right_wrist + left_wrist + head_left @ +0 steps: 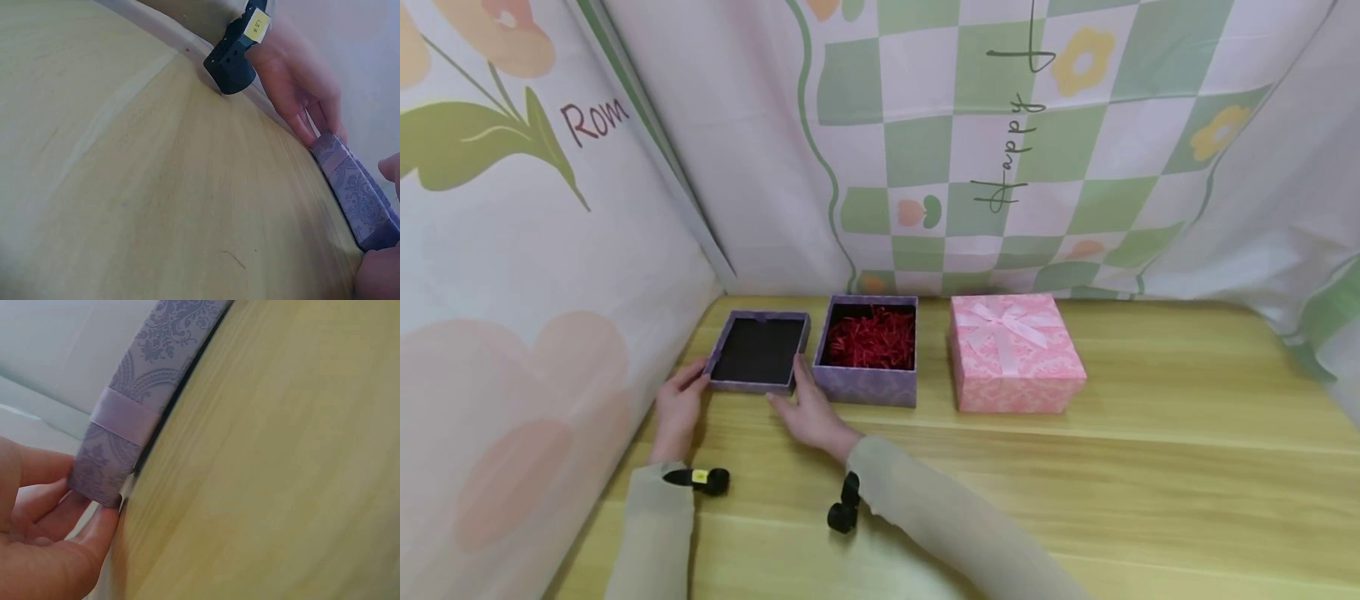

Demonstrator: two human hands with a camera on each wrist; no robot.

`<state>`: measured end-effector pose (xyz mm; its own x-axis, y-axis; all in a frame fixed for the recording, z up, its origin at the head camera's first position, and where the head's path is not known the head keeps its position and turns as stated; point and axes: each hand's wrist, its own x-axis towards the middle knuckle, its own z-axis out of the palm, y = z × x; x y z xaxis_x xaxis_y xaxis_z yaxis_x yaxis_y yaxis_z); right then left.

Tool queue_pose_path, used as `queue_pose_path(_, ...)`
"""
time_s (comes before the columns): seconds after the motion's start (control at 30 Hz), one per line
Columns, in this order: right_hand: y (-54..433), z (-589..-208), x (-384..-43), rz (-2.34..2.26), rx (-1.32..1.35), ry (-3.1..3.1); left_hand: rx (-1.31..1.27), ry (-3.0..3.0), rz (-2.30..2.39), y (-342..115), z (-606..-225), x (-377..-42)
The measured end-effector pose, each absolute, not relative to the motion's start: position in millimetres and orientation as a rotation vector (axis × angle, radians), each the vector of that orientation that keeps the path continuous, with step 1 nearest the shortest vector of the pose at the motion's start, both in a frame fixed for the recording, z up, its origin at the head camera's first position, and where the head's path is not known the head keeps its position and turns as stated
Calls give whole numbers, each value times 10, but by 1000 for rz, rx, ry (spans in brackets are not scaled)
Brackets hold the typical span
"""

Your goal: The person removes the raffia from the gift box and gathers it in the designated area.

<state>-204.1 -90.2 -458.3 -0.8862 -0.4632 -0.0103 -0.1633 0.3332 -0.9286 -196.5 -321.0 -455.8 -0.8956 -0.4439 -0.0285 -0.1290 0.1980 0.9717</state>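
A purple patterned box lid point(758, 387) lies inside up on the table at the left, its black inner side showing. My left hand point(677, 410) pinches the lid's front left corner. In the left wrist view, the thumb point(103, 528) is under that corner and the fingers are beside it. My right hand point(814, 414) holds the front right corner, fingers along the right side and thumb at the front. Just right of the lid stands the open purple box point(868, 389), holding red shredded paper point(874, 337).
A closed pink gift box point(1018, 354) with a ribbon bow stands right of the purple box. A printed cloth point(917, 150) hangs behind the wooden table point(1150, 467), and another cloth point(550, 292) hangs close along the left side.
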Motion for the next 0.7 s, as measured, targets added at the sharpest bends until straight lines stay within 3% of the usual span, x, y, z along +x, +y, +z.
queue_pose_path(0.7, -858, -4519, -1993, -1616, -664, 2340, 596, -2198, -1767, -3176, -4450, -1923)
